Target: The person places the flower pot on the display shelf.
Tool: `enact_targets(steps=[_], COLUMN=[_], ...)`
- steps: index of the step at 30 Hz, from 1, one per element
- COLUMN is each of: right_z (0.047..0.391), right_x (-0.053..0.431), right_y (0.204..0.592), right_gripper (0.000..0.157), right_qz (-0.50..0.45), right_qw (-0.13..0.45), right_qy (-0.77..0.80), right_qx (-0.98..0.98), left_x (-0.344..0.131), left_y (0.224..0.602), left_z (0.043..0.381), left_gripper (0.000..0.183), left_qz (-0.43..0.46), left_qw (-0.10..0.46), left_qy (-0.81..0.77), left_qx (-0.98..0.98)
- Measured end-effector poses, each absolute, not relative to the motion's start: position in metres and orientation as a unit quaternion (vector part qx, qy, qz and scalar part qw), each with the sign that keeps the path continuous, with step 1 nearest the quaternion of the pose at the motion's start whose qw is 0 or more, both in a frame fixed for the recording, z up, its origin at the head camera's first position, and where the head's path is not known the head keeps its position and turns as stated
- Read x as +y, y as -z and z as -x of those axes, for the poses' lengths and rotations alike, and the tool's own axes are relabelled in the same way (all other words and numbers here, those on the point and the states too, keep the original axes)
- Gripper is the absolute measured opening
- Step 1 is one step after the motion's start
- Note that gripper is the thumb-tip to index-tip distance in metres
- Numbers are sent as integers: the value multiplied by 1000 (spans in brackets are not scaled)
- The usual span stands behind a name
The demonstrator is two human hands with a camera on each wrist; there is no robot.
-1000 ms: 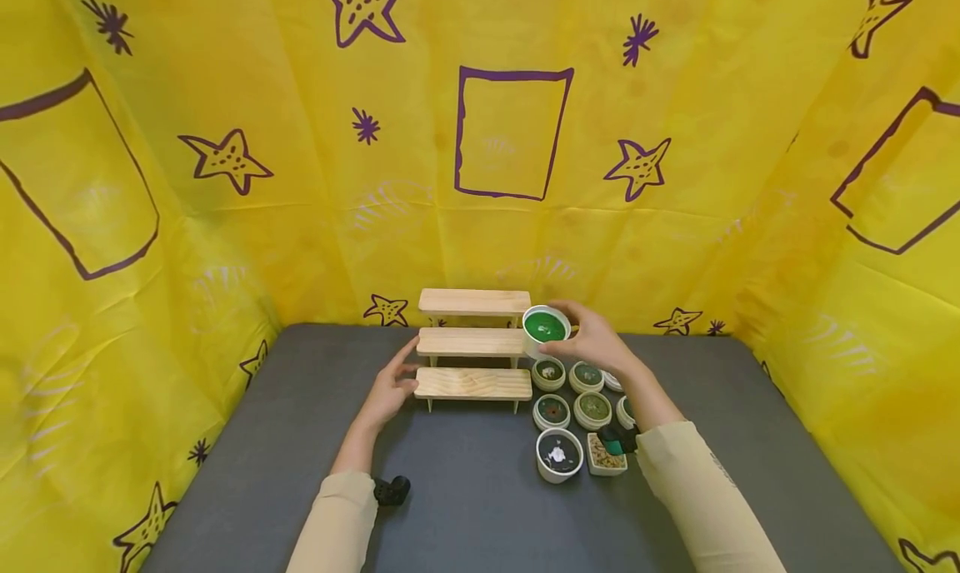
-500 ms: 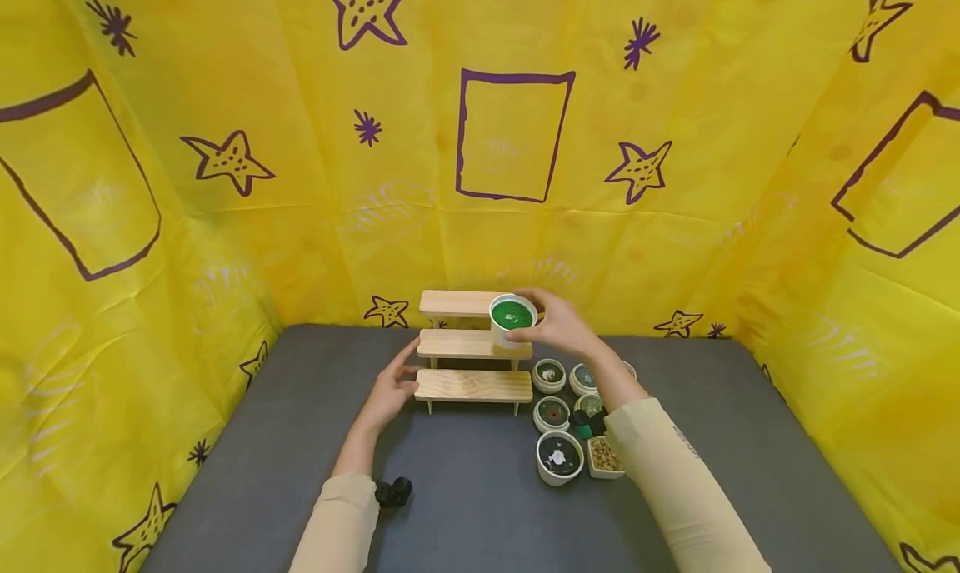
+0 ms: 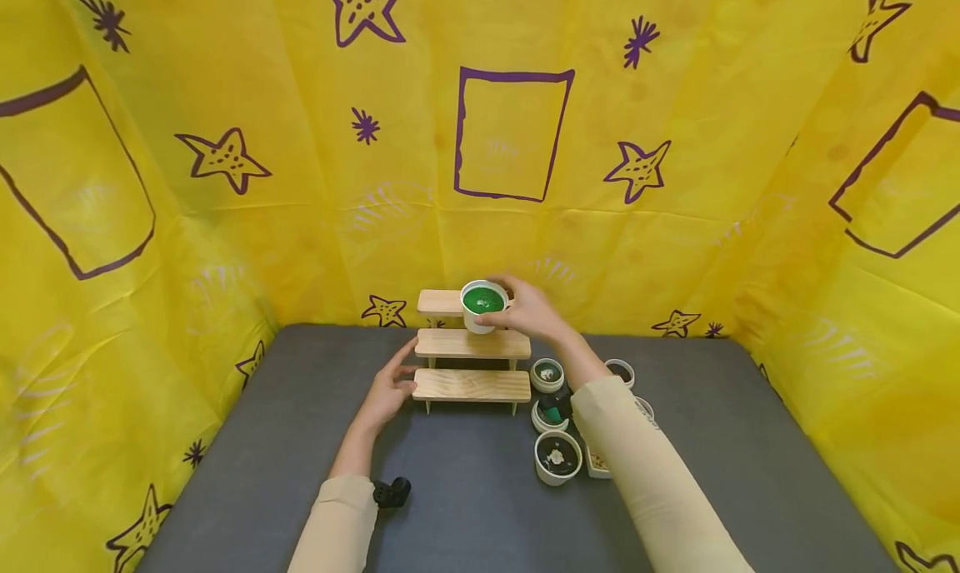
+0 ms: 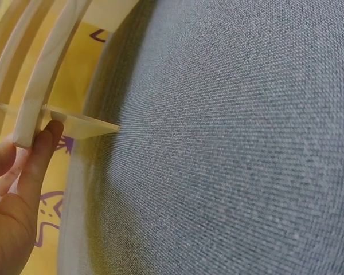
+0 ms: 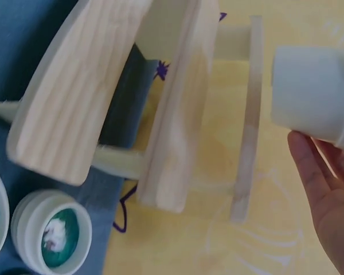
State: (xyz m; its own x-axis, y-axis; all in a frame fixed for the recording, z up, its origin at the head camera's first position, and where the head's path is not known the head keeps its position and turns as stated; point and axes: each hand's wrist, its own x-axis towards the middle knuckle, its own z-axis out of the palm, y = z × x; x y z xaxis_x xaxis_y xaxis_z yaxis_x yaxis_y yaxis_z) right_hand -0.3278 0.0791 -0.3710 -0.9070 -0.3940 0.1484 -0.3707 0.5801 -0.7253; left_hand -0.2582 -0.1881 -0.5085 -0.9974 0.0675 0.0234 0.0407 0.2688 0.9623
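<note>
A pale wooden three-step display stand stands on the grey table. At its left end my left hand grips the steps, and in the left wrist view a finger reaches below a plank's end. My right hand holds a white tub of green stuff with a pale mark by its side, in front of the top step in the head view. In the right wrist view, the white tub is beside the top plank, with fingertips against its wall.
Right of the stand are several round tubs, among them a small green one and a larger dark one. My right forearm hides part of this group. A yellow patterned cloth rises behind the table.
My right hand has carried the green tub leftward and slightly up, from beside the stand to in front of its top step. The left hand stays at the stand's left end.
</note>
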Motion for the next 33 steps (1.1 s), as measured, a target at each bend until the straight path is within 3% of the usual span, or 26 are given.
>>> enact_targets(steps=[14,33], right_z=[343,346], right_x=[34,9], right_y=[360,367], right_gripper=[83,85], right_qz=[193,149], right_qw=[11,3], right_qy=[445,445], right_qx=[874,883], left_x=[-188,-189], left_y=[508,508], left_z=[259,257], left_gripper=[80,80], left_qz=[-28,-27], left_qw=[21,25], left_qy=[-603,-606], left_qx=[797,795])
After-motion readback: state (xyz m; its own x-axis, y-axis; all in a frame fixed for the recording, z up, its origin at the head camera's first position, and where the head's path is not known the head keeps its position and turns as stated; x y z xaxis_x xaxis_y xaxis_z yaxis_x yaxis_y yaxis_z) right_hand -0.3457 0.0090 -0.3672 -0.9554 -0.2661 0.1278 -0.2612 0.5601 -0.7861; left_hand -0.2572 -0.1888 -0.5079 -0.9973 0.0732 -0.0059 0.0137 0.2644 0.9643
